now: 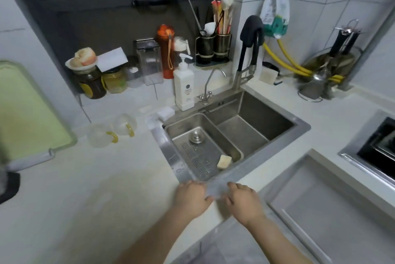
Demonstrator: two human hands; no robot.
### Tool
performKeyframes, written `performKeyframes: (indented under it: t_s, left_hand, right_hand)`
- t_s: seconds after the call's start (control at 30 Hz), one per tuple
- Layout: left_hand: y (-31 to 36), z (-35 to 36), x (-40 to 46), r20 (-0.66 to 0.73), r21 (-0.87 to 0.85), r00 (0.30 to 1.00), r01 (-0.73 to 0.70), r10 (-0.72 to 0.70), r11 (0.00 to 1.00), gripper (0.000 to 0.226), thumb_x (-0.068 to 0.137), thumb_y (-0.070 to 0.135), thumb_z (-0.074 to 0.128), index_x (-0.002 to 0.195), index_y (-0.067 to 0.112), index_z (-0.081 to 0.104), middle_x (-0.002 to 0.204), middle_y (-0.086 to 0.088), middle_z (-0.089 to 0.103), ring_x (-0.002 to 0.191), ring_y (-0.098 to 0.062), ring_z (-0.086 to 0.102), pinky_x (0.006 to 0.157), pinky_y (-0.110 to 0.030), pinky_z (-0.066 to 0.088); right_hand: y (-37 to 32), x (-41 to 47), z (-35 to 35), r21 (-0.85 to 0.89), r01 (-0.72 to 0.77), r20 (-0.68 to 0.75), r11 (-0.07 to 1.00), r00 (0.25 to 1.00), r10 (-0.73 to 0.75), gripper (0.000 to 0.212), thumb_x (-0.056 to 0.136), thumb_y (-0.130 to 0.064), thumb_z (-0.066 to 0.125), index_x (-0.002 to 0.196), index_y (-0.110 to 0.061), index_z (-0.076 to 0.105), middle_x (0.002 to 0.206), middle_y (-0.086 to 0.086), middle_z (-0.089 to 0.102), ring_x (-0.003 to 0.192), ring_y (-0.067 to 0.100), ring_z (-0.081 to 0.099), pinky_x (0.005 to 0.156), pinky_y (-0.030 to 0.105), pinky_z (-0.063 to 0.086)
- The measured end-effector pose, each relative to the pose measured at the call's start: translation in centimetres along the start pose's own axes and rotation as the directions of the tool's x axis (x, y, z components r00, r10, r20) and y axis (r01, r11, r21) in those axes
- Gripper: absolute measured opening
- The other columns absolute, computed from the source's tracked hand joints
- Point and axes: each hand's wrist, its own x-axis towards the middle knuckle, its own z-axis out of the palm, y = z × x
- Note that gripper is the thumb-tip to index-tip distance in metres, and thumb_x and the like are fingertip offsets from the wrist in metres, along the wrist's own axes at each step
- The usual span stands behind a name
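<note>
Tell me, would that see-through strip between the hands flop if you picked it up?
Probably floppy: the clear strip looks thin and follows the sink rim round the corner. Likely light, since the steel shows through it. It may cling rather than slide, as it lies flat there.

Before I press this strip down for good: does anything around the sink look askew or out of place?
The clear strip along the sink's left rim looks creased near the front corner, just beyond the left hand. A pale sponge lies loose in the perforated drain tray. Nothing looks spilled or broken.
</note>
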Motion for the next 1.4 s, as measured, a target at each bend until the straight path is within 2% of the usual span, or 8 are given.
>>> performKeyframes:
  t_s: [0.3,0.37,0.53,0.83,0.97,1.13,1.27,1.4]
  left_hand:
    - [15.0,-2.3,6.5,-0.071,-0.160,0.996,0.038,-0.050,0.986,0.048,0.090,0.054,0.044,0.124,0.023,0.058,0.123,-0.005,0.063,0.117,-0.026,0.054,0.099,-0.035,0.039]
    - [16.9,-3.4,8.1,-0.096,-0.170,0.994,0.039,-0.056,0.985,0.047,0.088,0.055,0.044,0.119,0.024,0.061,0.118,-0.005,0.065,0.115,-0.027,0.056,0.097,-0.035,0.041]
    - [19.5,-7.6,12.0,-0.154,-0.180,0.985,0.049,-0.077,0.982,0.051,0.090,0.054,0.045,0.130,0.023,0.052,0.129,-0.004,0.060,0.122,-0.023,0.052,0.102,-0.035,0.037]
    - [19.4,-17.1,21.5,-0.358,-0.228,0.930,0.004,-0.088,0.974,0.052,0.091,0.053,0.046,0.134,0.024,0.050,0.135,-0.003,0.057,0.123,-0.022,0.052,0.102,-0.035,0.039]
    - [18.8,-22.9,25.7,-0.455,-0.262,0.886,-0.037,-0.090,0.964,0.047,0.092,0.050,0.045,0.133,0.025,0.050,0.129,-0.002,0.060,0.116,-0.023,0.056,0.098,-0.039,0.045]
    - [18.8,-30.5,30.5,-0.598,-0.256,0.797,-0.092,-0.083,0.962,0.052,0.093,0.047,0.045,0.139,0.022,0.043,0.138,-0.005,0.053,0.125,-0.025,0.050,0.101,-0.040,0.042]
    - [18.8,-34.5,34.0,-0.632,-0.253,0.775,-0.180,-0.022,0.951,0.051,0.094,0.040,0.048,0.141,0.020,0.040,0.141,-0.006,0.048,0.128,-0.025,0.046,0.103,-0.043,0.041]
    - [18.4,-36.1,36.7,-0.641,-0.246,0.768,-0.198,-0.006,0.949,0.053,0.092,0.031,0.055,0.141,0.018,0.040,0.142,-0.005,0.045,0.131,-0.023,0.041,0.108,-0.039,0.036]
  right_hand:
    - [14.5,1.4,-6.5,-0.042,0.001,-0.089,0.999,0.996,-0.005,0.047,0.092,-0.044,0.036,0.133,-0.020,0.041,0.136,0.003,0.050,0.125,0.025,0.044,0.104,0.036,0.030]
    - [16.7,2.2,-8.4,-0.061,-0.003,-0.109,0.998,0.994,-0.003,0.050,0.093,-0.046,0.036,0.136,-0.020,0.038,0.138,0.003,0.049,0.126,0.025,0.043,0.105,0.037,0.029]
    - [19.9,5.7,-12.8,-0.073,0.011,-0.132,0.997,0.991,-0.021,0.054,0.094,-0.047,0.035,0.140,-0.019,0.033,0.136,0.006,0.052,0.126,0.026,0.045,0.104,0.038,0.030]
    - [20.8,16.1,-20.9,-0.068,0.026,-0.287,0.997,0.957,-0.044,0.057,0.094,-0.051,0.034,0.142,-0.020,0.029,0.135,0.005,0.052,0.124,0.025,0.047,0.103,0.038,0.033]
    - [20.2,20.5,-25.9,-0.064,0.061,-0.417,0.996,0.905,-0.083,0.054,0.093,-0.052,0.035,0.138,-0.023,0.034,0.131,0.002,0.056,0.120,0.023,0.050,0.100,0.037,0.036]
    - [18.9,25.6,-32.2,-0.059,0.126,-0.540,0.990,0.830,-0.138,0.052,0.094,-0.048,0.037,0.139,-0.021,0.035,0.136,0.001,0.052,0.123,0.024,0.048,0.099,0.038,0.038]
    - [17.8,29.7,-36.4,-0.072,0.174,-0.570,0.982,0.801,-0.184,0.051,0.095,-0.045,0.038,0.139,-0.020,0.035,0.136,0.003,0.051,0.123,0.025,0.049,0.097,0.038,0.040]
    - [17.1,33.6,-38.5,-0.033,0.262,-0.574,0.965,0.785,-0.233,0.052,0.093,-0.043,0.045,0.138,-0.019,0.038,0.132,0.005,0.054,0.118,0.025,0.052,0.091,0.037,0.044]
